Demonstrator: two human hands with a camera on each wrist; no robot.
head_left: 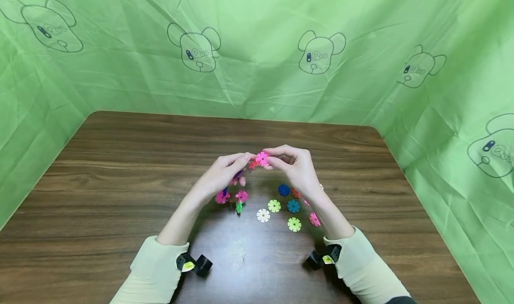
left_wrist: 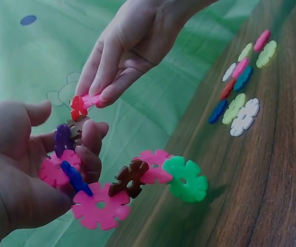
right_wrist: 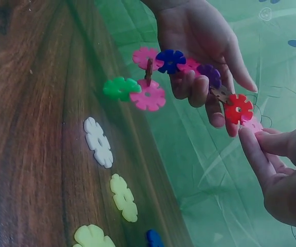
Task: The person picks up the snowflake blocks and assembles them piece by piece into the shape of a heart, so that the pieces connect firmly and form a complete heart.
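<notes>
My left hand [head_left: 217, 174] holds a chain of notched plastic flower discs, its fingers curled under the links. The chain runs through a purple disc [left_wrist: 62, 140], a blue disc [right_wrist: 171, 62] and a large pink disc [left_wrist: 100, 206]. It hangs down past a brown disc [left_wrist: 129, 178] to a green disc [left_wrist: 185, 178] at its low end. Between thumb and fingers, my right hand [head_left: 296, 168] pinches a pink disc [head_left: 262, 158]. That disc touches the red disc [right_wrist: 239, 108] at the chain's upper end; whether their notches interlock I cannot tell.
Loose discs lie on the wooden table [head_left: 120, 161] below and beside my right forearm, among them a white disc [head_left: 263, 215], a yellow-green disc [head_left: 294, 224] and a dark blue disc [head_left: 283, 190]. A green cloth [head_left: 257, 90] stands behind and beside the table.
</notes>
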